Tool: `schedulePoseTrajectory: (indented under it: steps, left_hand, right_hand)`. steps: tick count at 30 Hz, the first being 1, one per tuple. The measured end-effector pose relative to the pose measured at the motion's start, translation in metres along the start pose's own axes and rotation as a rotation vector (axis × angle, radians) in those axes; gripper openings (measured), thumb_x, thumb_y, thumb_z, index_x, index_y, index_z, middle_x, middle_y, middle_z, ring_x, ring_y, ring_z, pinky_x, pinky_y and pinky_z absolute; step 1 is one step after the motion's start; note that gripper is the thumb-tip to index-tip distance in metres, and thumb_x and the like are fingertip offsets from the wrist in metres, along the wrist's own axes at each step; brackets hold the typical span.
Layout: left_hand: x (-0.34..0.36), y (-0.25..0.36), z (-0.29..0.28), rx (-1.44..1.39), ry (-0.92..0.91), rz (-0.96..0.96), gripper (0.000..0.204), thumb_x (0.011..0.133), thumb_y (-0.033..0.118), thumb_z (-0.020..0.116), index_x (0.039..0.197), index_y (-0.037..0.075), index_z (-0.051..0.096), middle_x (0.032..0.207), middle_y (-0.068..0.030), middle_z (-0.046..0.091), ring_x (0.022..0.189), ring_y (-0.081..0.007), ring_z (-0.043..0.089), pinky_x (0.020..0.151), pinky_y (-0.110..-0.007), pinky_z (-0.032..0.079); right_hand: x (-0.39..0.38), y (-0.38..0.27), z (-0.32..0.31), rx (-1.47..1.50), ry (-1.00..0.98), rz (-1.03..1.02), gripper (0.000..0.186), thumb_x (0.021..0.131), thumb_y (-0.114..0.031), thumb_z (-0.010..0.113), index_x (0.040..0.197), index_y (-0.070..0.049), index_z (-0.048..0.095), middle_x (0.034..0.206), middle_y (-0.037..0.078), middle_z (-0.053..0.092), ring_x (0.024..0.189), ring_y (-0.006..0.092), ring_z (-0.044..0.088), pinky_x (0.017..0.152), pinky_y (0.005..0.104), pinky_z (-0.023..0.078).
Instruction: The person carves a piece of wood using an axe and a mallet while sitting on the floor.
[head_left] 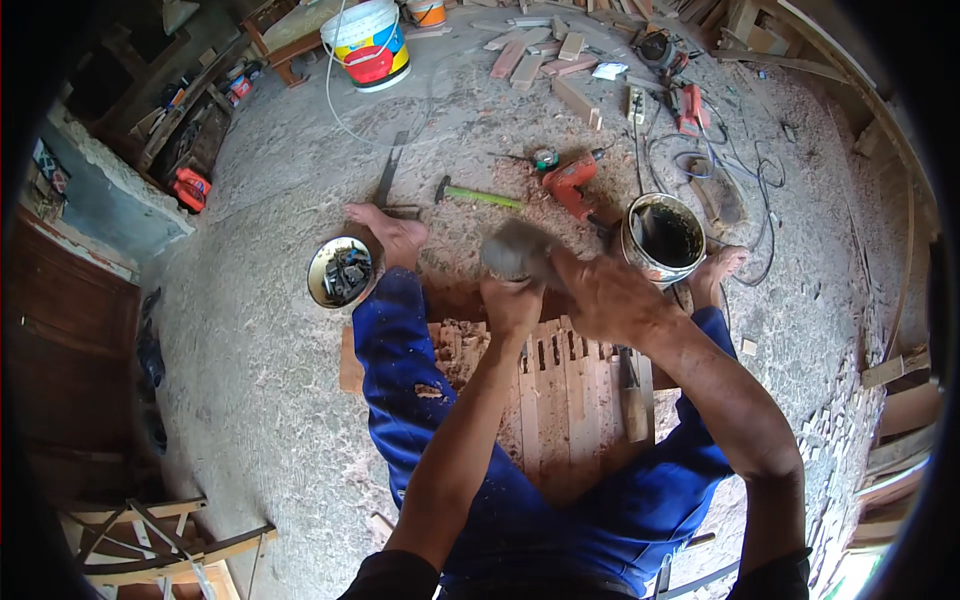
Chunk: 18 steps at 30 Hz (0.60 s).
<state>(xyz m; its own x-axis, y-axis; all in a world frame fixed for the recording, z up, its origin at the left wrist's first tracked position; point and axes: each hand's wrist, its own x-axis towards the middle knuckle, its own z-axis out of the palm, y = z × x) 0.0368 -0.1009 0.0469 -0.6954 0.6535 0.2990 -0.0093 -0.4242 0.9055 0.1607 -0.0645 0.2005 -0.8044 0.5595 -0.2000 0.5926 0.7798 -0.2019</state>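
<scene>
My left hand (513, 308) is closed with the thumb on top, above the far end of a row of slotted wooden pieces (575, 400); what it grips is hidden. Just right of it, my right hand (622, 302) is closed round a blurred grey, blunt-headed tool (512, 250), which looks like a mallet and overlaps the space above my left fist. Wood chips lie over the pieces, and several have dark slots cut near their far ends. A chisel with a wooden handle (633, 408) lies on the right of the row, between my legs.
A tin of small dark metal parts (318, 285) stands by my left foot, a dark-filled bucket (632, 255) by my right. Beyond lie a green-handled hammer (480, 197), a handsaw (386, 178), a red drill (570, 187), cords (770, 235), wood offcuts (575, 103) and a colourful bucket (370, 50).
</scene>
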Motion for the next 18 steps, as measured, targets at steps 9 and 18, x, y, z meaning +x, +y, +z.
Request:
schedulePoseTrajectory:
  steps: [9,18]
  left_hand:
    - [0.054,-0.052,-0.024,0.416,-0.115,-0.345,0.018,0.080,0.006,0.073,0.096,-0.001,0.070,0.083,-0.0097,0.071,0.073,-0.0103,0.064,0.061,-0.032,0.049]
    - [0.041,-0.064,-0.038,0.258,0.071,-0.074,0.023,0.081,0.000,0.073,0.101,0.000,0.062,0.098,-0.0107,0.069,0.081,-0.0208,0.067,0.070,-0.036,0.055]
  right_hand:
    - [0.016,0.004,-0.016,0.096,0.083,-0.026,0.044,0.081,-0.010,0.058,0.121,0.001,0.044,0.086,0.028,0.068,0.082,0.0434,0.069,0.075,0.0510,0.057]
    - [-0.036,0.009,0.021,0.527,0.068,0.010,0.046,0.081,-0.010,0.063,0.123,0.000,0.046,0.089,0.030,0.067,0.084,0.0459,0.067,0.075,0.0516,0.053]
